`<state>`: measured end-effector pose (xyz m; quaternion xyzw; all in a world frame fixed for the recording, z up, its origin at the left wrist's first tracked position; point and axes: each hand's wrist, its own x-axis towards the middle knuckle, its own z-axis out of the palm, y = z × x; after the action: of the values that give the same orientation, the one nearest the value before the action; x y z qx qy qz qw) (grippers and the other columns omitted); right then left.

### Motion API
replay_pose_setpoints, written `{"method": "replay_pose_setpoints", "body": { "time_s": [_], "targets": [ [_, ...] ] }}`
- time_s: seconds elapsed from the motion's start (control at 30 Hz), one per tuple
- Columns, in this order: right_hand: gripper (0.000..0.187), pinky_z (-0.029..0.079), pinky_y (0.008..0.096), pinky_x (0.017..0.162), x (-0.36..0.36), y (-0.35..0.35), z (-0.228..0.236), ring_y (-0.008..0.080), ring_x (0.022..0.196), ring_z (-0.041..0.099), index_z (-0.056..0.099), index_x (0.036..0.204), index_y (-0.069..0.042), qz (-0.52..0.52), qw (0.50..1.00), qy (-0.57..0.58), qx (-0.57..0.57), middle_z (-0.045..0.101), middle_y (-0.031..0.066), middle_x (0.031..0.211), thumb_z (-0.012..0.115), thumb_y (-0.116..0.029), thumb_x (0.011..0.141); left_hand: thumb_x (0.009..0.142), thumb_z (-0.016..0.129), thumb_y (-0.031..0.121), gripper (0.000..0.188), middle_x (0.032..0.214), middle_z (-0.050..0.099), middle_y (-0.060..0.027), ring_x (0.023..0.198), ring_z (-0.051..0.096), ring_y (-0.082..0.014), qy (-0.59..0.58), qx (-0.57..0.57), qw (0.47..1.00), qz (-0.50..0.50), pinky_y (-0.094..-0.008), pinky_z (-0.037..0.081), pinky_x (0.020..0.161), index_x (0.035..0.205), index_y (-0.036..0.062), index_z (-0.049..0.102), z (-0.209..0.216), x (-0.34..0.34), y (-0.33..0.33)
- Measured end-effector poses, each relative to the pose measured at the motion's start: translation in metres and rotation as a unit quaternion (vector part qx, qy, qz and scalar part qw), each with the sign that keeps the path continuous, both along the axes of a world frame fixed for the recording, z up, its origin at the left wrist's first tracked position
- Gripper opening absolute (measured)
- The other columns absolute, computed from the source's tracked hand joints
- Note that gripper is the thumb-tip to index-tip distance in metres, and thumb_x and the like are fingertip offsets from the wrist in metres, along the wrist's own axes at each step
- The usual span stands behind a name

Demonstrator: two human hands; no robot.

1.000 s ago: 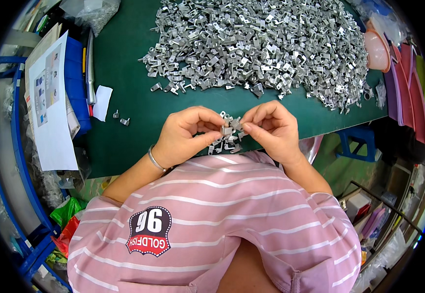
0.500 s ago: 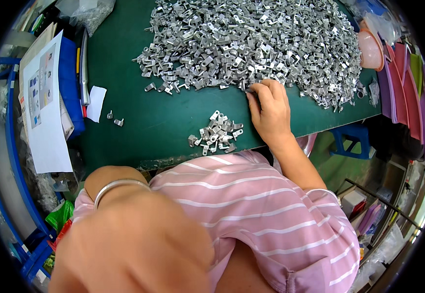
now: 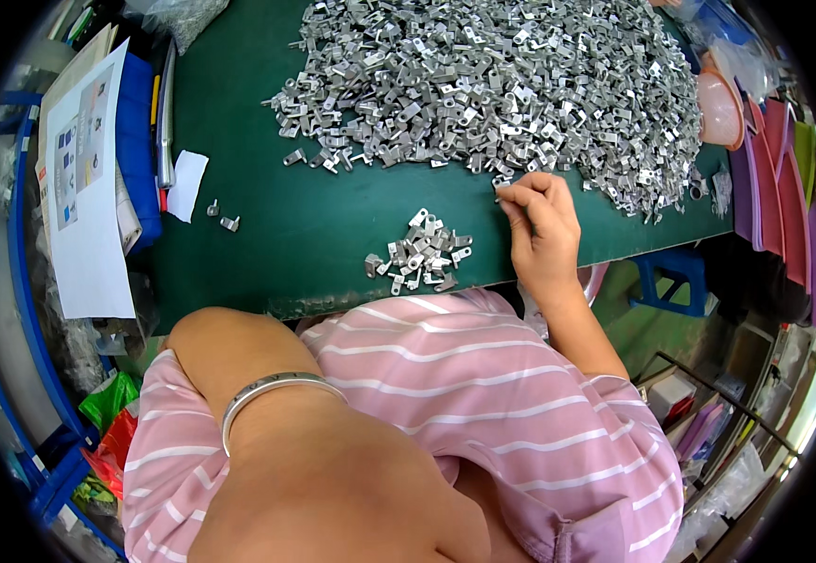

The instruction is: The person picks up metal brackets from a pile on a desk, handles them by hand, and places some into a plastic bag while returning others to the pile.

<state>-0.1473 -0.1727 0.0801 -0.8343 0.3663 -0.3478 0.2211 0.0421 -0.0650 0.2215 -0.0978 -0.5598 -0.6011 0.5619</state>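
A large heap of small silver metal brackets point(image 3: 492, 84), each with a hole, covers the far part of the green table point(image 3: 314, 225). Just in front of the heap's near edge, my right hand point(image 3: 547, 225) pinches one metal bracket point(image 3: 502, 183) between thumb and fingertips. A smaller pile of brackets point(image 3: 422, 249) lies near the table's front edge, left of that hand. My left hand point(image 3: 342, 488) is raised very close to the camera over my lap, a silver bangle point(image 3: 276, 383) at its wrist. Its back shows, but the fingers are out of sight.
Two loose brackets point(image 3: 228, 223) lie at the left beside a torn white paper point(image 3: 186, 186). Farther left stand a blue holder point(image 3: 140, 141) and a printed sheet point(image 3: 84, 188). A pink bowl point(image 3: 719, 108) and colored folders point(image 3: 769, 188) are at the right, a blue stool point(image 3: 671, 281) below.
My right hand has drawn back slightly from the heap toward me and right, with a bracket in its fingertips. My left hand has shifted down and right near the camera.
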Motion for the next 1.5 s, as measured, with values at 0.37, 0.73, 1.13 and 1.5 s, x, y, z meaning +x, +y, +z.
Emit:
{"method": "replay_pose_setpoints", "body": {
  "time_s": [0.37,0.73,1.13,1.5],
  "targets": [
    [0.019,0.043,0.0370,0.074,-0.016,0.006,0.002,0.0293,0.083,0.054,0.065,0.091,-0.004,0.032,0.992,0.120,0.001,0.059,0.0096,0.088,0.062,0.005,0.075,0.082,0.068,0.011,0.026,0.072,0.064,-0.0075,0.049,0.052,-0.0191,0.021,-0.021,1.000,0.006,-0.0280,0.036,0.042,0.107,0.0130,0.058,0.006,0.008,0.000],
    [0.012,0.053,0.0238,0.062,-0.020,0.001,0.000,0.0141,0.074,0.064,0.063,0.101,0.003,-0.005,0.818,-0.236,0.524,0.065,0.0094,0.087,0.058,-0.002,0.091,0.072,0.073,-0.005,0.027,0.068,0.060,-0.0033,0.051,0.048,-0.0100,-0.197,0.073,0.900,0.381,-0.0244,0.035,0.045,0.094,0.0045,0.062,-0.042,0.020,-0.023],
    [0.017,0.053,0.0294,0.064,-0.013,0.001,0.008,0.0222,0.073,0.065,0.066,0.100,-0.001,0.067,0.874,-0.183,0.445,0.066,0.0100,0.086,0.061,0.000,0.084,0.076,0.071,-0.007,0.027,0.099,0.063,-0.0097,0.082,0.064,-0.0124,-0.425,0.187,0.812,0.353,-0.0233,0.055,0.069,0.102,-0.0017,0.065,-0.129,0.000,-0.039],
    [0.019,0.046,0.0367,0.072,-0.012,-0.026,0.007,0.0244,0.083,0.055,0.067,0.091,-0.008,0.090,0.965,0.230,-0.088,0.057,0.0039,0.085,0.059,-0.008,0.074,0.082,0.065,-0.009,0.028,0.102,0.063,-0.0102,0.087,0.063,-0.0122,-0.381,0.311,0.804,0.334,-0.0238,0.054,0.077,0.109,-0.0060,0.059,-0.139,0.007,-0.030]
  ]
}}
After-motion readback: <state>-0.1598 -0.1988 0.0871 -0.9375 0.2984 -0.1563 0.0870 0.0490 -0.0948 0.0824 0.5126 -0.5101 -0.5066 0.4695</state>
